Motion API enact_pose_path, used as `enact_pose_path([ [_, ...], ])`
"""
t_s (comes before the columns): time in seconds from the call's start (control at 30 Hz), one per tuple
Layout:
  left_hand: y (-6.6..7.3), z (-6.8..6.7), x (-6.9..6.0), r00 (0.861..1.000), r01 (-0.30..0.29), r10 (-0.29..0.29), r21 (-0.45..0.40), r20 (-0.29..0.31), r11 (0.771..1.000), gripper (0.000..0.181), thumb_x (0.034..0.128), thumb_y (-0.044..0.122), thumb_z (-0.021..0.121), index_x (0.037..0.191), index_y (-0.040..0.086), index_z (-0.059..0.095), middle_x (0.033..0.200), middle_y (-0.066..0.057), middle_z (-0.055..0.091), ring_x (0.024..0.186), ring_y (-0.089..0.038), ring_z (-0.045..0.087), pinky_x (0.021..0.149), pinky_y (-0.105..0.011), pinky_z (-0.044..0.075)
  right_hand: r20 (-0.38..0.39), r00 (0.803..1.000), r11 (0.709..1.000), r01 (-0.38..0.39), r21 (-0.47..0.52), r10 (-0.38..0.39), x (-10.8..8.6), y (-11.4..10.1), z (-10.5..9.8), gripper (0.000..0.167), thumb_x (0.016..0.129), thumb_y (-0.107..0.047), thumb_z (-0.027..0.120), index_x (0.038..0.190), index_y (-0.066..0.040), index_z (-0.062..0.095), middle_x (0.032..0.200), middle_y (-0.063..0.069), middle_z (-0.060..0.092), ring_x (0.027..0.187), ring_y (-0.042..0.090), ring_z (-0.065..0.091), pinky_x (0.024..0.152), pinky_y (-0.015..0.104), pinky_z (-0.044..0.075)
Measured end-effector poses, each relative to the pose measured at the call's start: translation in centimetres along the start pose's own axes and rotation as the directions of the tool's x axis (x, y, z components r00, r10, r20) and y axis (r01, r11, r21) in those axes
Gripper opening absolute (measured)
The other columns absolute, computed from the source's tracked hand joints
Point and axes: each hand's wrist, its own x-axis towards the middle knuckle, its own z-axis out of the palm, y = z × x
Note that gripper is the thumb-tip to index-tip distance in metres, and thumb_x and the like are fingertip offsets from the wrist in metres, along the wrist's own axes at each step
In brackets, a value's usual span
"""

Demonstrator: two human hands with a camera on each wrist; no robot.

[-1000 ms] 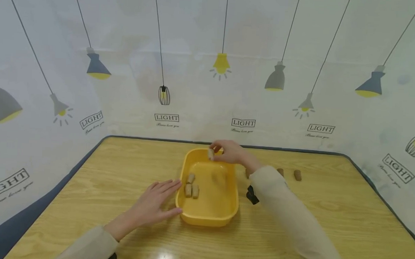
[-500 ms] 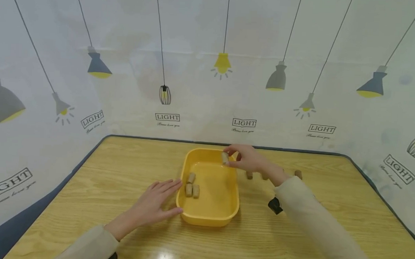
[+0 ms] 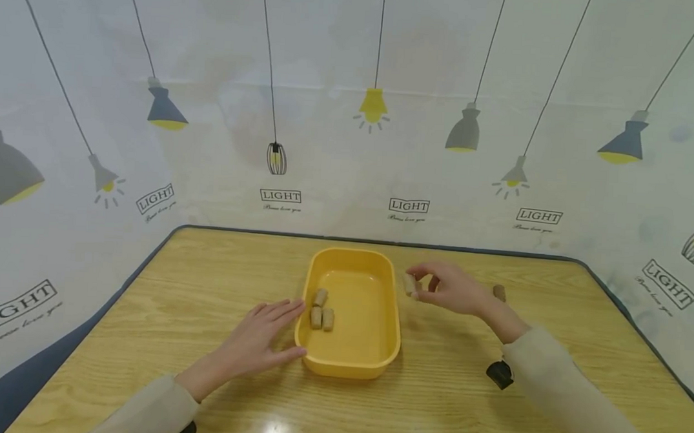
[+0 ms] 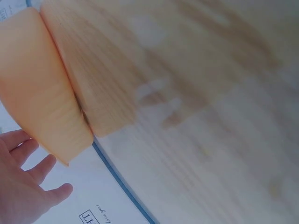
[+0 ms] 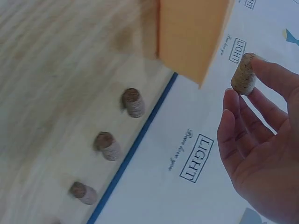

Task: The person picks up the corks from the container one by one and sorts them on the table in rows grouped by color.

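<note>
My right hand (image 3: 451, 287) pinches a cork (image 3: 410, 284) just outside the right wall of the yellow tub (image 3: 348, 370). The right wrist view shows this cork (image 5: 244, 74) between thumb and fingertips of the hand (image 5: 266, 140), above the table. My left hand (image 3: 254, 341) has its fingers spread and touches the tub's left side; in the left wrist view the hand (image 4: 23, 179) is at the tub wall (image 4: 51, 88). Inside the tub, three corks lie near the left wall: one farther back (image 3: 320, 297), two side by side (image 3: 316, 318) in front.
Several corks stand in a row on the table right of the tub, among them one nearest the tub (image 5: 134, 102), another (image 5: 108, 146) and a third (image 5: 84, 192). One cork (image 3: 499, 292) shows behind my right wrist. A printed sheet (image 3: 337, 177) rises behind the table.
My right hand has moved right, from over the tub's far end to outside its right wall, with the cork still pinched. The left hand and the three corks inside have stayed in place.
</note>
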Motion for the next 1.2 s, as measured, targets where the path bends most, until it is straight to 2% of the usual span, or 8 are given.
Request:
enact_pose_path([
  [0.13, 0.0, 0.0, -0.1, 1.0, 0.005, -0.005, 0.0, 0.01, 1.0, 0.072, 0.0818, 0.056, 0.049, 0.135, 0.008, 0.038, 0.137, -0.003, 0.035, 0.123, -0.025, 0.031, 0.097, -0.051, 0.022, -0.008, 1.0, 1.0, -0.001, 0.003, 0.001, -1.2, 0.8, 0.8, 0.041, 0.082, -0.019, 0.064, 0.118, -0.003, 0.052, 0.103, 0.006, 0.057, 0.072, 0.012, 0.054, 0.063, 0.026, 0.047],
  [0.37, -0.1, 0.0, -0.1, 1.0, 0.009, -0.009, -0.004, 0.011, 1.0, 0.073, 0.0817, 0.057, 0.048, 0.135, 0.009, 0.038, 0.137, -0.003, 0.035, 0.124, -0.024, 0.031, 0.096, -0.052, 0.022, -0.03, 0.999, 0.998, 0.045, 0.049, -0.043, -2.6, 2.6, 2.6, 0.039, 0.08, -0.007, 0.065, 0.115, 0.005, 0.052, 0.103, 0.015, 0.057, 0.075, 0.018, 0.055, 0.062, 0.027, 0.047],
  [0.5, 0.0, -0.1, -0.1, 1.0, 0.011, -0.011, -0.004, 0.011, 1.0, 0.073, 0.0816, 0.057, 0.048, 0.135, 0.009, 0.038, 0.137, -0.003, 0.035, 0.124, -0.024, 0.031, 0.097, -0.052, 0.022, -0.019, 1.0, 0.997, 0.0, 0.071, 0.001, -3.1, 3.6, 3.6, 0.038, 0.079, -0.004, 0.064, 0.114, 0.006, 0.052, 0.101, 0.015, 0.056, 0.078, 0.025, 0.055, 0.063, 0.028, 0.047],
  [0.67, 0.0, -0.1, -0.1, 1.0, 0.012, -0.012, -0.004, 0.016, 1.0, 0.073, 0.0818, 0.058, 0.047, 0.135, 0.009, 0.037, 0.137, -0.003, 0.035, 0.124, -0.024, 0.031, 0.097, -0.051, 0.022, 0.005, 0.997, 0.994, -0.071, 0.078, 0.071, -3.4, 4.6, 4.6, 0.036, 0.079, -0.008, 0.065, 0.112, 0.001, 0.054, 0.099, 0.012, 0.057, 0.07, 0.015, 0.054, 0.062, 0.027, 0.046],
  [1.2, -0.1, 0.2, 0.0, 1.0, -0.009, 0.009, 0.003, -0.004, 1.0, 0.072, 0.082, 0.056, 0.048, 0.134, 0.007, 0.038, 0.137, -0.004, 0.036, 0.123, -0.026, 0.033, 0.096, -0.051, 0.023, 0.018, 0.995, 0.991, -0.098, 0.089, 0.097, -3.7, 5.4, 5.4, 0.036, 0.079, -0.008, 0.065, 0.112, 0.003, 0.054, 0.096, 0.012, 0.058, 0.064, 0.012, 0.053, 0.059, 0.026, 0.045],
])
